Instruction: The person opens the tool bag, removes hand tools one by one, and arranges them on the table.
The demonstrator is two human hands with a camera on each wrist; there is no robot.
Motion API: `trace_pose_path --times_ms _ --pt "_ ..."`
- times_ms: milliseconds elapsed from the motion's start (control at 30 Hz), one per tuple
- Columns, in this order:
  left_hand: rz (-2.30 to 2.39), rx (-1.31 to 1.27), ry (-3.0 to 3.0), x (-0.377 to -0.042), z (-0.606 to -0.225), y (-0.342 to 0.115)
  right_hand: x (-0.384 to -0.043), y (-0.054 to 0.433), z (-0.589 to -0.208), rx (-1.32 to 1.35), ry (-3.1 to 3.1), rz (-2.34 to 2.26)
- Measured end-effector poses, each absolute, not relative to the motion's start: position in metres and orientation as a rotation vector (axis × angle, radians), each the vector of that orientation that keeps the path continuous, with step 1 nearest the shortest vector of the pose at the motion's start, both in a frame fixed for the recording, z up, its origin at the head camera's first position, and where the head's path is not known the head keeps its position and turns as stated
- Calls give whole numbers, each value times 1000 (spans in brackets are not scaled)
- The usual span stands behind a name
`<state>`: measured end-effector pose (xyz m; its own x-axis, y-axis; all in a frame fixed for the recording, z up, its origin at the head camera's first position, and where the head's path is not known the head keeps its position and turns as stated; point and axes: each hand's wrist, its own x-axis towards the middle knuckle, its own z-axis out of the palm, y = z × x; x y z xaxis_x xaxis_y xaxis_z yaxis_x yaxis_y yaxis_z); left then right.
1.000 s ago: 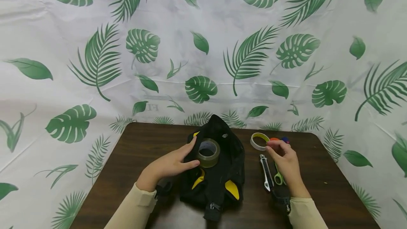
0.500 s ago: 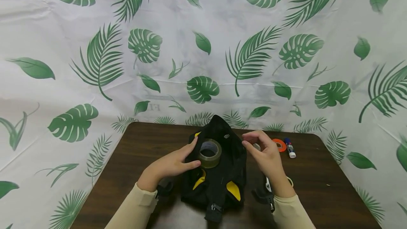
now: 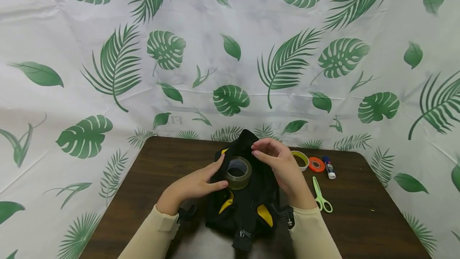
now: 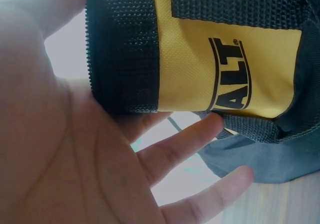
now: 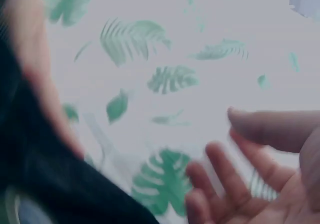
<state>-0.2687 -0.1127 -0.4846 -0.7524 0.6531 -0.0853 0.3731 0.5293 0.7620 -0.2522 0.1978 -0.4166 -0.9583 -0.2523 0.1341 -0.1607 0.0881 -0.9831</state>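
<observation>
A black tool bag (image 3: 251, 195) with yellow patches stands on the table; black letters "ALT" show on its yellow panel (image 4: 280, 69) in the left wrist view. A roll of brownish packing tape (image 3: 238, 173) sits in its opening. My left hand (image 3: 192, 183) holds the bag's left rim between thumb and fingers, the thumb tip near the tape roll. Over the bag's right side hovers my right hand (image 3: 282, 165), fingers loosely bent and thumb near the index finger. Nothing shows between these fingers (image 5: 227, 171) in the right wrist view.
Right of the bag lie a white-and-yellow tape roll (image 3: 301, 160), an orange tape roll (image 3: 316, 164), a blue-capped glue stick (image 3: 329, 168) and light green scissors (image 3: 320, 195). A leaf-print sheet (image 3: 194, 103) hangs behind the dark wooden table (image 3: 359, 219).
My right hand has moved left from beside the white-and-yellow tape roll to over the bag, uncovering the orange tape, glue stick and scissors. My left hand stays at the bag's rim.
</observation>
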Motion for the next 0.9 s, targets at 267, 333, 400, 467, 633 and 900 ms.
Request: trace_pose_path --times_ms 267,333,400,467,633,900 --pt "1085 862 2396 -270 -484 -114 -286 172 -411 -203 2210 -1664" --pt "1085 855 2393 -270 -484 -114 -293 168 -416 -181 2239 -1596" --pt "1085 858 2389 -270 -485 -114 -298 166 -423 -178 2264 -1550" --pt "1087 856 2385 -270 -485 -114 -302 166 -431 -189 2260 -1545" --pt "1081 842 2392 -270 -483 -115 -309 167 -456 -184 2207 -1586" --pt "1072 827 2405 -271 -483 -118 -312 165 -497 -71 2258 -1480"
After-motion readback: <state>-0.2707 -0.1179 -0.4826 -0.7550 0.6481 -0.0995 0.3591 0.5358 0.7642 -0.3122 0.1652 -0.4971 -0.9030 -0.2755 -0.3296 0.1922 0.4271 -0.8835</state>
